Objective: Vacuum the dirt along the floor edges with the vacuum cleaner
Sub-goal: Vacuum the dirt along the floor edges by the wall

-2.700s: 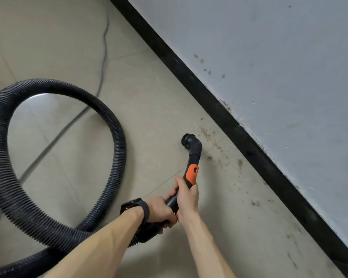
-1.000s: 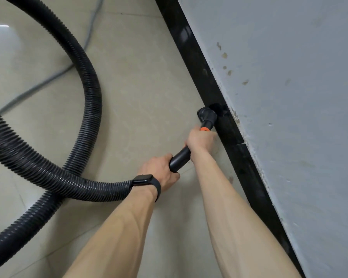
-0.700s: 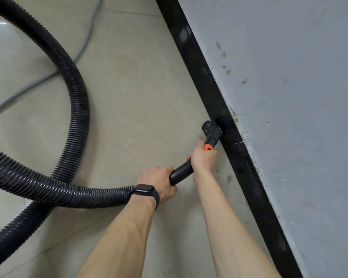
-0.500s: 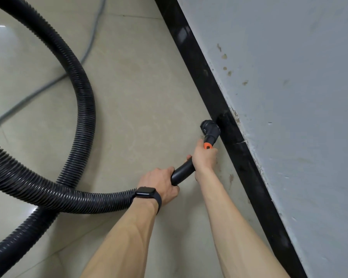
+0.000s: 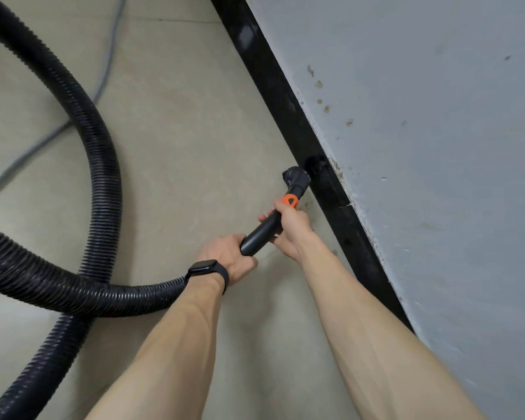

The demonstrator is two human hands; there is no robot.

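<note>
No brand, label or lettering could be read anywhere on the tool or the watch.

The vacuum wand [image 5: 259,234], a black tube with an orange collar [image 5: 290,201], ran diagonally through the centre of the frame. The right hand [image 5: 288,228] was wrapped round it just below the orange collar, fingers curled closed about the tube. The left hand [image 5: 229,257] gripped the lower end of the tube, where it met the hose, its fingers likewise folded tight around it; a dark smartwatch [image 5: 206,269] sat on that wrist. The two hands were near one another, with a short stretch of bare tube between them.

Above the right hand, the round black nozzle [image 5: 296,177] pointed at the foot of the wall, just beside or touching the black baseboard [image 5: 340,207]; actual contact could not be told. A few brown specks of dirt [image 5: 308,204] lay on the floor close to the collar.

The ribbed black hose [image 5: 100,183] left the left wrist, ran to the left edge and looped up through the upper left of the frame, crossing itself at lower left. A thin grey cable [image 5: 103,77] trailed over the beige tiled floor [image 5: 179,131] in the upper left. The pale grey wall [image 5: 437,147] filled the right side, marked with small brown spots and chipped paint along the baseboard's top edge.
</note>
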